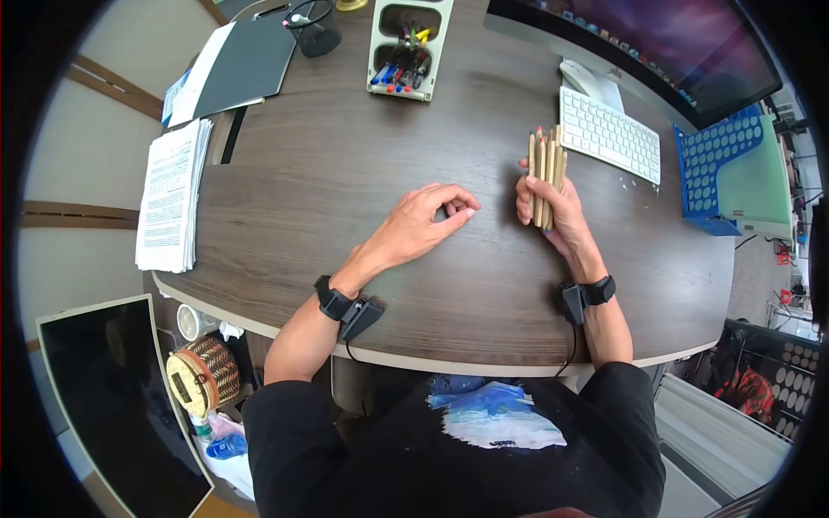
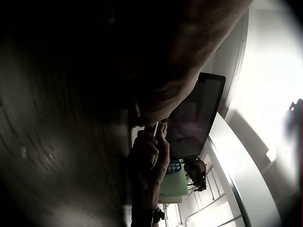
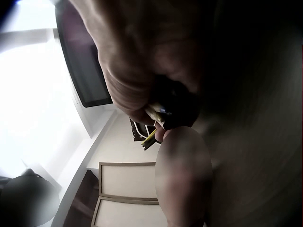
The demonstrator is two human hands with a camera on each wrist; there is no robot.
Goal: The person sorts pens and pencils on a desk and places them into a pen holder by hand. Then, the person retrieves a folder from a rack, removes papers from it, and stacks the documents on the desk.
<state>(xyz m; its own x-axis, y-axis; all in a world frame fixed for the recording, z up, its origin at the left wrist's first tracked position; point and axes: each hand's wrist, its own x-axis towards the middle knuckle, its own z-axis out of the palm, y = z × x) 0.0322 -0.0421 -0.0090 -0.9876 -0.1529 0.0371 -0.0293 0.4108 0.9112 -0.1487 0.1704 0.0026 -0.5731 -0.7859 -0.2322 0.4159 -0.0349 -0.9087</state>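
In the head view my right hand (image 1: 561,205) grips a bundle of wooden colored pencils (image 1: 546,164), thumb across the front and fingers wrapped behind. The pencils stand close together, with a few red tips at the upper end and a blue tip low down. To the left, my left hand (image 1: 423,224) rests on the desk (image 1: 345,173), fingers loosely curved and holding nothing. Pencil ends (image 3: 155,113) show dimly under the palm in the right wrist view. The left wrist view catches the right hand (image 2: 150,153) beyond the left one.
A pen holder (image 1: 402,52) with several pens stands at the back. Behind the pencils lie a white keyboard (image 1: 610,136) and mouse (image 1: 583,80), below a monitor (image 1: 656,52). A paper stack (image 1: 170,198) sits at the left edge, a blue basket (image 1: 704,177) at the right.
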